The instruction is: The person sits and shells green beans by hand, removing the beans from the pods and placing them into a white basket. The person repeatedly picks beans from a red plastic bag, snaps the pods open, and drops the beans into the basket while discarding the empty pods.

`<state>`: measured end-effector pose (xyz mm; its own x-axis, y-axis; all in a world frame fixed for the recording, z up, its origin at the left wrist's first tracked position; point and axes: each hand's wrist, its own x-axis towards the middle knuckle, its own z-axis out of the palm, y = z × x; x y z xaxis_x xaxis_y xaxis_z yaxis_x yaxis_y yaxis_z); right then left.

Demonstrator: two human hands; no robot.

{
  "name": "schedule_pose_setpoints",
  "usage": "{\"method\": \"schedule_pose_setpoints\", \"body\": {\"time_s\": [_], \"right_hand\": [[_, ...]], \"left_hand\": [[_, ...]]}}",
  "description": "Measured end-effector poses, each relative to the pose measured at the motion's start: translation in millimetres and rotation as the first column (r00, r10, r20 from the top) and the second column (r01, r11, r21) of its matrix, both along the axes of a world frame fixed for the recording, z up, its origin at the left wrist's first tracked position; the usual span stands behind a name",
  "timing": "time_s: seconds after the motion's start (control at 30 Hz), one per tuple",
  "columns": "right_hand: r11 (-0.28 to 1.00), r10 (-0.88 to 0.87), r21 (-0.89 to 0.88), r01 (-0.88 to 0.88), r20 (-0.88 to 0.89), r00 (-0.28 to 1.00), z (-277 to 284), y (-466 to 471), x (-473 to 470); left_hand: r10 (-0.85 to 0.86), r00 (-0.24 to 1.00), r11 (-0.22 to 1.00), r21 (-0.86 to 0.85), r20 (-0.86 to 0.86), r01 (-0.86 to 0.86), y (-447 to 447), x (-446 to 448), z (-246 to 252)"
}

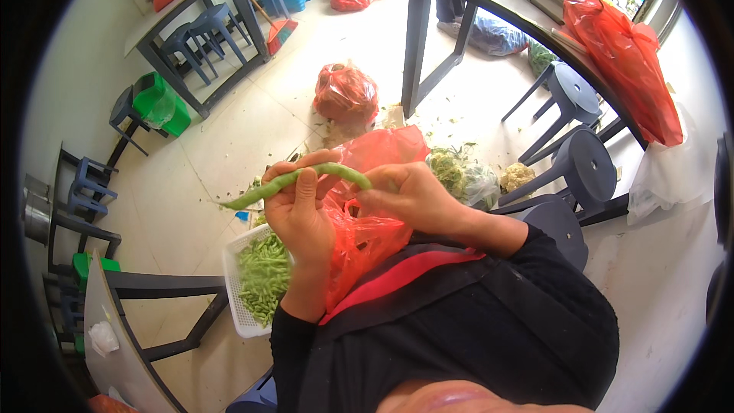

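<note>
A long curved green bean pod [281, 182] is held up in front of my chest. My left hand [301, 206] grips its middle between thumb and fingers, and the pod's thin tip sticks out past that hand to the left. The fingers of my right hand [401, 192] pinch the other end. Under both hands a red plastic bag [367, 241] lies open on my lap. Beside my left forearm is a white perforated plastic basket [232, 292] holding many short green bean pieces [261, 275].
A tied red bag [346, 94] sits on the floor ahead, among scattered trimmings. Right of my hands are a clear bag of leafy scraps [464, 178], a cauliflower piece [517, 176] and stools [585, 166]. Tables stand at both sides; a person's legs [450, 8] show behind one.
</note>
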<state>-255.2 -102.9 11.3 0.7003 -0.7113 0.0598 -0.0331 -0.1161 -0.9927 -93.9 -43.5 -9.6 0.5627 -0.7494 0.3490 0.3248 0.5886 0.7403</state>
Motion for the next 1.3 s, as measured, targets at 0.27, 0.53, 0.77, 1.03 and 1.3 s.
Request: {"method": "schedule_pose_setpoints", "body": {"time_s": [0.27, 0.53, 0.77, 1.03, 1.3], "right_hand": [[0.998, 0.000, -0.069, -0.009, -0.132, 0.991, 8.6, -4.4, -7.8], [0.723, 0.029, -0.689, -0.046, -0.036, 0.999, -13.4, -2.0, -8.5], [0.412, 0.062, -0.881, -0.232, -0.227, 0.972, -9.5, -2.8, -3.4], [0.595, 0.450, -0.687, -0.417, -0.145, 0.881, -10.0, -5.1, -12.3], [0.300, -0.795, -0.780, 0.549, 0.114, 0.596, 37.0, -82.1, -94.8]], "left_hand": [[0.334, 0.718, 0.914, -0.022, 0.610, -0.406, 6.5, 3.0, -15.9], [0.059, 0.988, 0.946, 0.308, 0.146, -0.102, 1.4, -2.3, -8.5], [-0.138, 0.989, 0.905, 0.398, -0.061, 0.151, -2.9, 0.2, -7.4], [-0.644, 0.764, 0.701, 0.431, 0.038, 0.569, -3.5, -7.0, -14.9], [-0.684, 0.593, 0.491, 0.333, -0.423, 0.805, 15.6, 25.6, -13.4]]}}
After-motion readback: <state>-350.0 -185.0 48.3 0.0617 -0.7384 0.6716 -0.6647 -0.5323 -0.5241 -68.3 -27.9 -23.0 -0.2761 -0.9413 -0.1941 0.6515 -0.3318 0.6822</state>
